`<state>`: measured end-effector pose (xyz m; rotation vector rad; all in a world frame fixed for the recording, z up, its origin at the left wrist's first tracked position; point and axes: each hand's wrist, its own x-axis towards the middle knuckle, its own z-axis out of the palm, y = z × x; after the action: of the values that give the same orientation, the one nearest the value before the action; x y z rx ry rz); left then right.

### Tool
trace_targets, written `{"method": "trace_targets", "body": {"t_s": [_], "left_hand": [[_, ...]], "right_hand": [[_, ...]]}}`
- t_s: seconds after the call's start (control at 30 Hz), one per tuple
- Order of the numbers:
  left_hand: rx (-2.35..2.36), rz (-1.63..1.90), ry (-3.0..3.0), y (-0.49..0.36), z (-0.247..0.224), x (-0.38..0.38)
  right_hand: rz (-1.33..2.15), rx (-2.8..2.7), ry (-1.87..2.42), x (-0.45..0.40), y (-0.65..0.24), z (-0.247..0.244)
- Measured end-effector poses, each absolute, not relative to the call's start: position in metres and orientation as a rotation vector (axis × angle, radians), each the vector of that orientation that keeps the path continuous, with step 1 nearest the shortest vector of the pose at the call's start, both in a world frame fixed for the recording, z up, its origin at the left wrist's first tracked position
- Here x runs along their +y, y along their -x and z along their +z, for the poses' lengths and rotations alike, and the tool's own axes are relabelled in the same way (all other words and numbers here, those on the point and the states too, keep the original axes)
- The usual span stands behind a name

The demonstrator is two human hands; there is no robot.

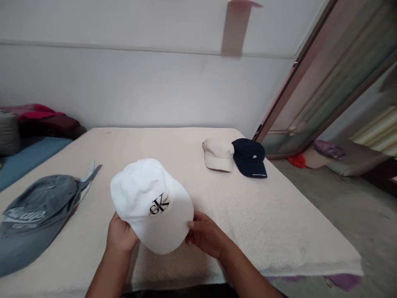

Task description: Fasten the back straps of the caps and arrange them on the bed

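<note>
A white baseball cap [136,188] with a black letter logo is held up over the cloth-covered table, its brim pointing down and to the right. My left hand [122,234] grips the cap from below at its left side, fingers hidden under it. At the right edge of the brim, my right hand [203,234] pinches it, thumb on top. A grey cap [43,198] with white lettering lies to the left, its strap sticking out. Toward the far right, a beige cap [218,154] sits touching a navy cap [248,155].
The table's pale textured cloth [279,231] hangs over the front edge. A white wall [149,87] stands behind. At left are a blue surface [46,149] and dark red items. On the right, a framed glass door [310,82] rises near bags [328,149] on the floor.
</note>
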<state>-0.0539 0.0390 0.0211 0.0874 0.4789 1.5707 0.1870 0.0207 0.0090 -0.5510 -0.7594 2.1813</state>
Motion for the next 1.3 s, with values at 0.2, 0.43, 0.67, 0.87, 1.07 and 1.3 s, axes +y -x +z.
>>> {"method": "trace_targets", "body": {"t_s": [0.2,0.43,0.67,0.87,1.07,1.3], "left_hand": [[0.65,1.586,-0.042,0.056,0.02,0.044],[0.772,1.746,0.024,0.058,0.025,0.05],[0.889,1.601,0.223,0.039,0.009,0.058],[0.901,1.491,0.096,0.009,0.008,0.052],[0.956,1.323,0.053,-0.014,0.001,0.044],[0.964,1.321,0.067,-0.01,-0.003,0.042]], "right_hand": [[2.14,-0.73,0.606,0.032,-0.185,-0.004],[2.219,-0.675,0.528,0.06,-0.173,-0.005],[1.978,-0.484,0.538,0.098,-0.182,0.0],[1.739,-0.374,0.622,0.171,-0.191,-0.003],[1.654,-0.325,0.835,0.223,-0.197,-0.026],[1.702,-0.431,1.008,0.233,-0.2,-0.031]]}}
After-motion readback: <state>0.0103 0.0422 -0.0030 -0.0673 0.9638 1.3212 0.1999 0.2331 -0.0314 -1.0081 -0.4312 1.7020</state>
